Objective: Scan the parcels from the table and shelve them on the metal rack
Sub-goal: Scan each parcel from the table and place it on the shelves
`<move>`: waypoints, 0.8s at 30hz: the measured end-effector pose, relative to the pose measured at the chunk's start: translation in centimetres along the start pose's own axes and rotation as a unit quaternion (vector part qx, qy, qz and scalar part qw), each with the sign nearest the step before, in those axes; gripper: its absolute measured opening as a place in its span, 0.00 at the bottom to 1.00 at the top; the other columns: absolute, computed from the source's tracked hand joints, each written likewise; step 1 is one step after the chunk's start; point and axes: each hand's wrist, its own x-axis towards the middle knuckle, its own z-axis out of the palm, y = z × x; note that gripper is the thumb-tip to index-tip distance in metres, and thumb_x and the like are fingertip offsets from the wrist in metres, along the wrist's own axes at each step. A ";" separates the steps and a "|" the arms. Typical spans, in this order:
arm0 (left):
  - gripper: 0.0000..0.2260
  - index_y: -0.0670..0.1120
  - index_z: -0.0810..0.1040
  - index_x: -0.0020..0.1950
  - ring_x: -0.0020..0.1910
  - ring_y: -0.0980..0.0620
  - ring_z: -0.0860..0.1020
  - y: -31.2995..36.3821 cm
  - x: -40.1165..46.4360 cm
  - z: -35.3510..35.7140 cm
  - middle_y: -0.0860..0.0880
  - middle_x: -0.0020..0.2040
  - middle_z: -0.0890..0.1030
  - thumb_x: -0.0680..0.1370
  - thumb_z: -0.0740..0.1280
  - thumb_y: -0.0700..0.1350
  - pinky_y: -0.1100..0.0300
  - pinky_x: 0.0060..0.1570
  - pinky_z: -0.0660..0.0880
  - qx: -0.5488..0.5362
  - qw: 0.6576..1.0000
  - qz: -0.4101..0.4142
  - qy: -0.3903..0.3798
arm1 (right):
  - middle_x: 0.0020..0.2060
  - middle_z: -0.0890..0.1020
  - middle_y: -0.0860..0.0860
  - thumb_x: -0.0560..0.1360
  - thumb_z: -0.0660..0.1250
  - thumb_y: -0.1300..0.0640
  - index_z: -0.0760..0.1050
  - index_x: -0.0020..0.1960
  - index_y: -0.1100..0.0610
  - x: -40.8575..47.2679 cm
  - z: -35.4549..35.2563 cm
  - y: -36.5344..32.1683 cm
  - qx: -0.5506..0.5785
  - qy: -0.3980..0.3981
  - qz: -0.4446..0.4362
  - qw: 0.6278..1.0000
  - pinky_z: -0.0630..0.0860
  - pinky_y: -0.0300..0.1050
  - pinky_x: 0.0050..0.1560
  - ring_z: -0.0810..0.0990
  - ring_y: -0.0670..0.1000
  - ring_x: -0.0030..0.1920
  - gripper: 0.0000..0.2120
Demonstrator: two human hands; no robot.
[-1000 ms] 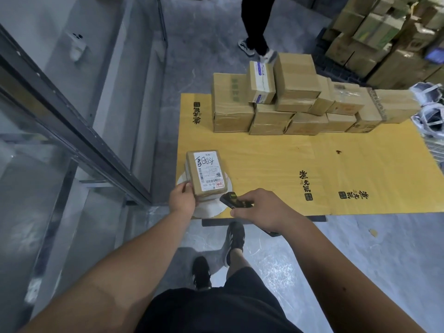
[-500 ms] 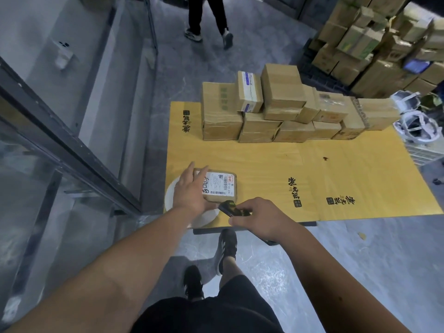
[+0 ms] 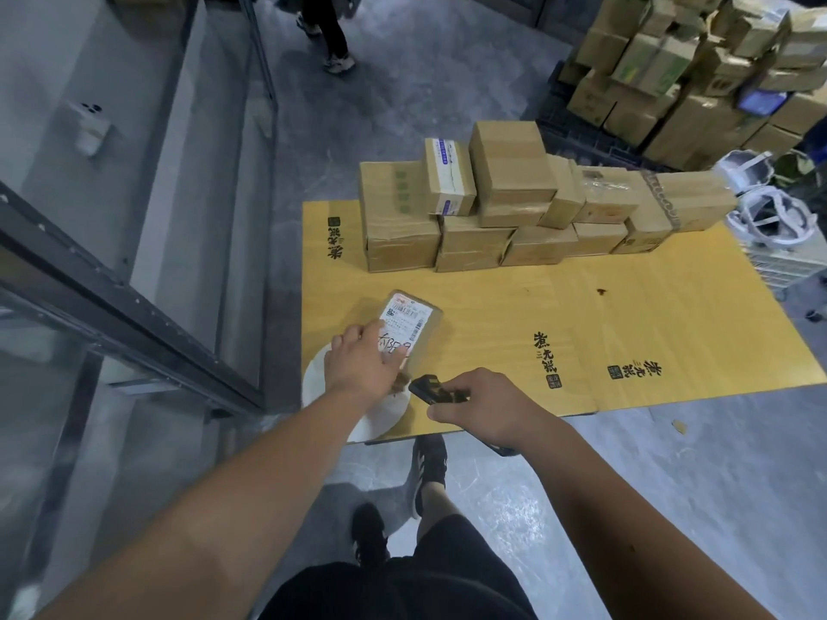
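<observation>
The table (image 3: 671,306) has a yellow top with black signs on it. It fills the middle of the view.

A small brown parcel (image 3: 425,324) sits near the table's front left corner, at about 9 o'clock from the middle of the table. It has a white label on top with black writing. It looks tipped, with its far end up.

The left hand (image 3: 364,366) is on the near end of the parcel. The fingers lie over the label and are mostly straight. The thumb is hidden, so I cannot tell if the hand grips the parcel or just rests on it.

The right hand (image 3: 485,407) is at 4 o'clock from the parcel, at the front edge of the table. Its fingers are curled tight round a black scanner (image 3: 427,389). The scanner's tip points to 10 o'clock, at the parcel, and is just beside the left hand.

A white round thing (image 3: 376,418) lies under the left wrist at the table's corner.

A pile of boxes (image 3: 514,203) stands at the far side of the table, at 12 o'clock. The boxes are stacked and touch each other.

A metal rack (image 3: 134,315) with dark bars stands at 9 o'clock, left of the table.

More boxes (image 3: 693,69) are heaped on the floor at 1 o'clock. Another person's legs (image 3: 329,33) are at 11 o'clock, far back.
</observation>
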 end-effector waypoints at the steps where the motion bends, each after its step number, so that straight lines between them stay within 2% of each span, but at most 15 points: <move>1: 0.28 0.56 0.63 0.80 0.69 0.44 0.69 -0.3 -0.2 0.1 0.47 0.73 0.69 0.82 0.63 0.61 0.49 0.64 0.72 -0.024 1.000 -0.004 -0.004 | 0.33 0.77 0.52 0.76 0.76 0.43 0.86 0.53 0.52 0.2 -0.1 -0.1 0.002 -0.001 0.001 1.000 0.66 0.42 0.32 0.72 0.50 0.31 0.13; 5: 0.28 0.61 0.62 0.79 0.60 0.44 0.78 -0.8 -0.4 0.6 0.48 0.71 0.68 0.81 0.68 0.57 0.48 0.59 0.78 -0.153 0.987 -0.045 -0.028 | 0.31 0.74 0.52 0.76 0.76 0.43 0.87 0.52 0.50 0.8 -0.6 -0.7 0.017 -0.005 0.008 1.000 0.65 0.45 0.31 0.70 0.53 0.31 0.12; 8: 0.33 0.64 0.56 0.80 0.56 0.47 0.78 -0.9 0.2 0.6 0.50 0.68 0.72 0.80 0.70 0.59 0.51 0.53 0.77 -0.200 0.977 -0.067 -0.025 | 0.31 0.75 0.52 0.75 0.75 0.40 0.87 0.50 0.48 1.0 -1.4 -1.1 -0.012 -0.004 0.009 1.000 0.68 0.46 0.33 0.72 0.53 0.32 0.12; 10: 0.37 0.61 0.51 0.82 0.57 0.48 0.78 -0.9 0.8 0.7 0.53 0.66 0.75 0.80 0.70 0.59 0.55 0.46 0.74 -0.235 0.967 -0.082 -0.047 | 0.33 0.78 0.52 0.76 0.74 0.39 0.87 0.50 0.50 1.0 -1.9 -1.5 -0.051 0.002 0.006 0.999 0.69 0.45 0.35 0.74 0.52 0.33 0.14; 11: 0.37 0.58 0.52 0.83 0.55 0.49 0.78 -0.7 1.0 0.6 0.54 0.65 0.76 0.81 0.70 0.58 0.58 0.42 0.73 -0.264 0.958 -0.094 -0.067 | 0.33 0.78 0.52 0.76 0.74 0.39 0.87 0.50 0.51 1.0 -2.2 -1.7 -0.068 0.008 0.004 0.998 0.69 0.44 0.36 0.75 0.51 0.34 0.16; 13: 0.26 0.54 0.64 0.78 0.52 0.49 0.81 -0.6 1.5 1.1 0.53 0.65 0.79 0.82 0.70 0.53 0.57 0.38 0.80 -0.369 0.915 -0.131 -0.102 | 0.34 0.78 0.52 0.77 0.73 0.38 0.87 0.51 0.52 1.0 -2.5 -2.1 -0.090 0.016 0.007 0.996 0.68 0.44 0.36 0.76 0.51 0.35 0.17; 15: 0.15 0.55 0.72 0.68 0.51 0.45 0.85 -0.7 1.7 1.8 0.48 0.63 0.83 0.82 0.71 0.49 0.46 0.44 0.85 -0.449 0.874 -0.152 -0.106 | 0.33 0.78 0.52 0.77 0.73 0.37 0.87 0.50 0.52 0.8 -2.7 -2.5 -0.105 0.020 0.014 0.994 0.68 0.44 0.36 0.75 0.51 0.35 0.18; 16: 0.14 0.55 0.73 0.65 0.51 0.44 0.85 -0.8 1.7 2.2 0.47 0.62 0.83 0.82 0.71 0.48 0.46 0.46 0.86 -0.463 0.868 -0.151 -0.100 | 0.33 0.78 0.52 0.77 0.73 0.37 0.87 0.49 0.53 0.7 -2.8 -2.7 -0.114 0.019 0.019 0.993 0.67 0.44 0.36 0.75 0.51 0.35 0.19; 20: 0.14 0.54 0.73 0.66 0.55 0.47 0.83 -0.6 0.6 2.8 0.50 0.59 0.84 0.83 0.70 0.44 0.56 0.42 0.83 -0.495 0.854 -0.143 -0.066 | 0.33 0.75 0.53 0.77 0.73 0.37 0.88 0.50 0.57 0.1 -2.8 -3.1 -0.135 0.008 0.038 0.990 0.66 0.44 0.35 0.73 0.51 0.36 0.21; 22: 0.15 0.54 0.74 0.67 0.56 0.47 0.83 -0.8 0.1 3.2 0.52 0.59 0.84 0.82 0.71 0.43 0.53 0.45 0.84 -0.507 0.848 -0.141 -0.059 | 0.33 0.74 0.54 0.77 0.73 0.38 0.87 0.49 0.59 -0.3 -2.7 -3.1 -0.134 0.005 0.051 0.990 0.65 0.45 0.35 0.72 0.52 0.36 0.23; 24: 0.17 0.57 0.74 0.67 0.58 0.47 0.83 -1.3 -0.3 3.9 0.54 0.59 0.84 0.81 0.72 0.44 0.45 0.52 0.84 -0.502 0.853 -0.130 -0.056 | 0.33 0.73 0.53 0.76 0.74 0.38 0.86 0.49 0.62 -0.7 -2.5 -3.0 -0.129 0.004 0.064 0.990 0.64 0.45 0.36 0.72 0.52 0.36 0.24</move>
